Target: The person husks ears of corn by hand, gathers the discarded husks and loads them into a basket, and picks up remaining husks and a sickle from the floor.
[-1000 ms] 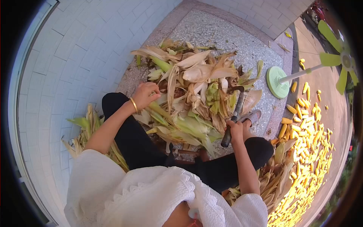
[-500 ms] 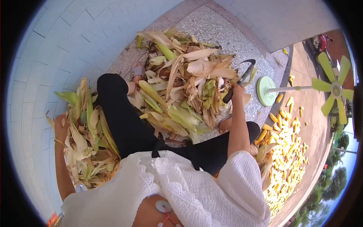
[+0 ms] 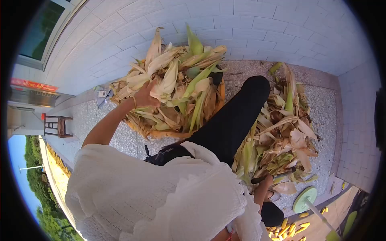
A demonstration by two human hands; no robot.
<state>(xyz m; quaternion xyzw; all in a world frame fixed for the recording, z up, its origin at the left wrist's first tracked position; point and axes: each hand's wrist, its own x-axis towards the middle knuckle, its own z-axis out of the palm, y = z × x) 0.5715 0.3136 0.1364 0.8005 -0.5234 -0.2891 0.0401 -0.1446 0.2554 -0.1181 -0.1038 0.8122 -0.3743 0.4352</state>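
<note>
My left hand (image 3: pixel 148 96) reaches into the heap of unhusked corn and husks (image 3: pixel 169 86) by the wall, its fingers against a pale husked ear (image 3: pixel 167 82); whether it grips the ear is hard to tell. An orange rim (image 3: pixel 161 133) shows around this heap. Lower right, my right hand (image 3: pixel 264 182) is closed around the dark handle of a sickle (image 3: pixel 281 175), whose far end lies over a second pile of loose husks (image 3: pixel 287 132). My bent knee in black trousers stands between the two piles.
A green fan base (image 3: pixel 305 199) stands at the lower right, with yellow cobs (image 3: pixel 287 229) on the ground near it. A tiled wall (image 3: pixel 257 36) runs along the top. On the far left is a wooden stool (image 3: pixel 59 126); a grey packet (image 3: pixel 103 96) lies beside the heap.
The view has swung left toward the heap by the wall. My left hand has moved from the loose husk pile into that heap. My right hand still holds the sickle.
</note>
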